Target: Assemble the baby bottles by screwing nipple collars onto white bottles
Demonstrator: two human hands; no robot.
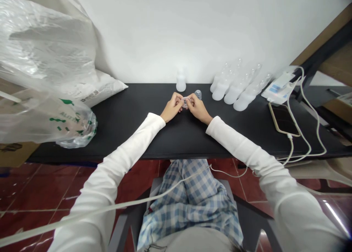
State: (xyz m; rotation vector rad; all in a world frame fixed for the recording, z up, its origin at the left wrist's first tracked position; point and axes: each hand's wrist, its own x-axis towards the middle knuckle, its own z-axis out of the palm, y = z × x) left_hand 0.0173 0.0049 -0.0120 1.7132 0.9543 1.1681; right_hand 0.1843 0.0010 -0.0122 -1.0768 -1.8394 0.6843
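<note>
Just above the black table, my left hand [173, 107] and my right hand [197, 108] meet at a small clear ring [185, 102], which looks like a baby bottle collar. Fingers of both hands are closed on its two sides; whether a teat sits inside it is too small to tell. Behind my left hand a frosted white baby bottle [180, 83] stands upright by the wall. A clear dome-shaped piece [198, 94], perhaps a bottle cap, rests right behind my right hand and is partly hidden by it.
Several frosted bottles with clear tops [242, 101] are grouped at the right. Beyond them are a white and blue packet [279, 88] and a phone [283, 119] with a cable. Plastic bags [74, 123] crowd the table's left end. A white cable [121, 205] crosses my lap.
</note>
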